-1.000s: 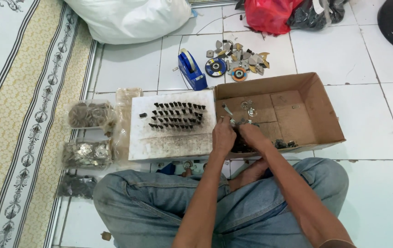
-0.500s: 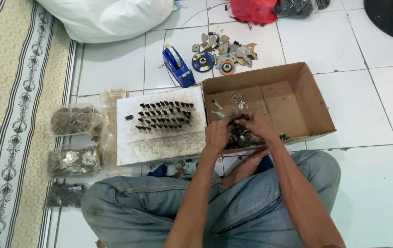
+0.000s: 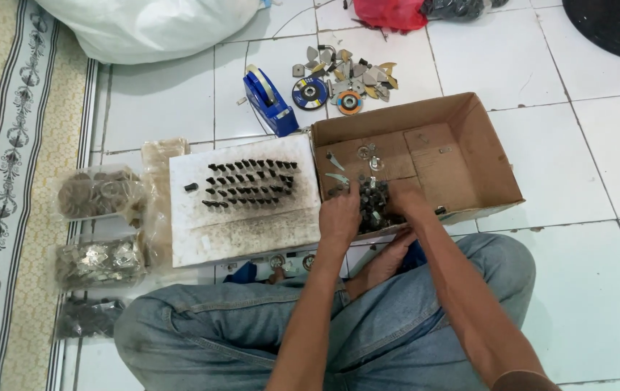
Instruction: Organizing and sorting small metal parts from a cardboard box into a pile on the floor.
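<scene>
A heap of small dark metal parts (image 3: 373, 206) lies in the near left corner of an open cardboard box (image 3: 494, 170) on the tiled floor. The left hand (image 3: 339, 216) and right hand (image 3: 410, 206) rest at either side of the heap, fingers curled down against it; whether either grips a part cannot be told. Left of the box, touching it, a white board (image 3: 241, 232) carries rows of dark parts (image 3: 248, 185). Beyond stand a blue tape dispenser (image 3: 270, 101) and scattered discs (image 3: 342, 80). Clear bags (image 3: 96, 192) lie at far left.
</scene>
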